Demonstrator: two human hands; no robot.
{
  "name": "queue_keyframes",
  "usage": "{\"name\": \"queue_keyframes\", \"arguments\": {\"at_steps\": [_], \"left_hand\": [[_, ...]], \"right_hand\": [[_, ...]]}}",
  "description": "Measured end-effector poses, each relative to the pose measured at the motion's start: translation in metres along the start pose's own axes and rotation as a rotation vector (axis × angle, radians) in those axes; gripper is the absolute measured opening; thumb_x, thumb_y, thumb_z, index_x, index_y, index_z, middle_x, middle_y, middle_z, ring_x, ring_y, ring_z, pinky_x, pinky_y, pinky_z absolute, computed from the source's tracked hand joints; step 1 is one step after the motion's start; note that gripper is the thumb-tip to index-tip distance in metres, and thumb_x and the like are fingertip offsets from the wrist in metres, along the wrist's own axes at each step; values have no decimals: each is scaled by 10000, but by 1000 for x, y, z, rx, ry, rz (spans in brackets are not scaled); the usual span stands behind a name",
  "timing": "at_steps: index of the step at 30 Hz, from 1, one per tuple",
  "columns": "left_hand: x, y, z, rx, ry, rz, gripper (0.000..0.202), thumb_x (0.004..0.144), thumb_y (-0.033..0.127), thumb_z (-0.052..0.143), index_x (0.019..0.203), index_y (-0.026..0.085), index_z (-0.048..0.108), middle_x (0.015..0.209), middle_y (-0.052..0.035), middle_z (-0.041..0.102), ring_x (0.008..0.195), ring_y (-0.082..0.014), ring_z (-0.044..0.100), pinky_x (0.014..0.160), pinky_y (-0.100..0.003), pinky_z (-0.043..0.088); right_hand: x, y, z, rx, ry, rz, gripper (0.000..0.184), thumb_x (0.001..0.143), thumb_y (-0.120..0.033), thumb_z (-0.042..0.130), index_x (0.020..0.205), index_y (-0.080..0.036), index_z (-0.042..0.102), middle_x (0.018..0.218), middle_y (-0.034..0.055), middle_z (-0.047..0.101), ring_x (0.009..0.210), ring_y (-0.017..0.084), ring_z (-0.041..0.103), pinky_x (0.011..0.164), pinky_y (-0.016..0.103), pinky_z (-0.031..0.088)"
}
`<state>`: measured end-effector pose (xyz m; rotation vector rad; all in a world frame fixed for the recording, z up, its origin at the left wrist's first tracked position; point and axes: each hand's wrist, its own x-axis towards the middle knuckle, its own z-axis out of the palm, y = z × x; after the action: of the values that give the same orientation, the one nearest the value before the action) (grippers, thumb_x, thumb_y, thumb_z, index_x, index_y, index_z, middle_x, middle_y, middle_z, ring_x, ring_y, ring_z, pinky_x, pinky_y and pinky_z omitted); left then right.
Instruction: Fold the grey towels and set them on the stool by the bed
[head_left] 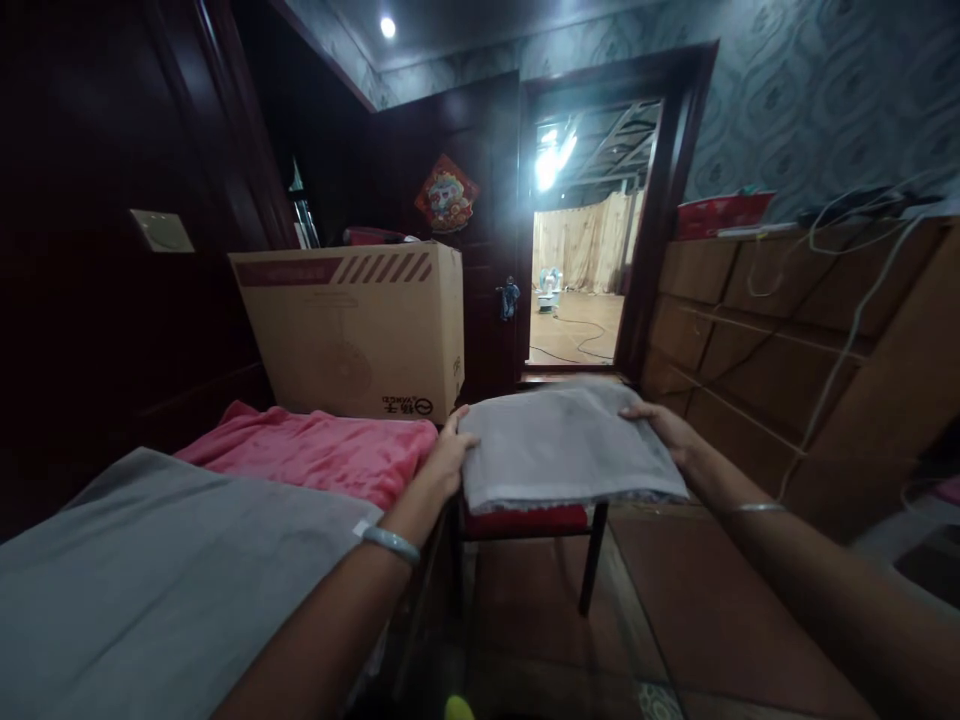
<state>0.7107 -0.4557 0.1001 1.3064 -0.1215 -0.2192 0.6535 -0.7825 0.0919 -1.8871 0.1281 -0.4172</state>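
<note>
A flat, pale grey folded cloth bundle (pixel 559 445) is held level between both hands, over a chair with a red seat (pixel 525 522). Whether it touches the seat I cannot tell. My left hand (pixel 453 452) is closed on its left edge, thumb on top. At the opposite edge, my right hand (pixel 664 428) grips the far right side, with thumb and fingers pinching the fabric. Layers show along the bundle's near edge. Close to my left forearm lie a grey cloth (pixel 187 560) and a pink plush blanket (pixel 322 445).
A large cardboard box (pixel 352 330) stands behind the pink blanket. Wooden drawers (pixel 780 320) line the right wall, with loose cables and a red container (pixel 724 215) on top. Ahead, an open doorway leads to a lit room with a fan (pixel 550 290). Tiled floor (pixel 720 600) lies below.
</note>
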Motion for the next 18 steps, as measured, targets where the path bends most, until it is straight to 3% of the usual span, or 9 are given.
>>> {"name": "queue_keyframes", "arguments": {"at_steps": [3,6,12,18], "left_hand": [[10,-25,-4,7,-9,77,856,560,31,583,1394,211,513,1143,-58,663,841,-147,617,682,-209,483],[21,-22,-10,-20,5,73,779,593,72,615,1357,204,534,1128,-57,670,821,-141,626,686,-212,489],[31,-23,-5,65,67,150,728,623,89,682,1334,159,546,1061,-72,687,835,-159,635,712,-231,497],[29,-33,1,123,8,222,706,645,119,713,1332,158,557,964,-52,697,774,-148,632,716,-241,502]], "right_hand": [[-3,35,0,282,-235,226,405,718,-247,584,1080,-125,718,942,154,773,900,313,740,851,450,569],[1,48,0,464,-278,259,382,666,-258,652,1039,-192,695,905,92,774,815,282,737,798,406,592],[7,42,1,507,-22,159,412,501,-233,797,878,-208,633,773,13,714,628,182,639,573,266,512],[7,39,-4,358,183,154,497,445,-406,838,840,-205,613,720,-3,638,584,148,552,501,244,413]]}}
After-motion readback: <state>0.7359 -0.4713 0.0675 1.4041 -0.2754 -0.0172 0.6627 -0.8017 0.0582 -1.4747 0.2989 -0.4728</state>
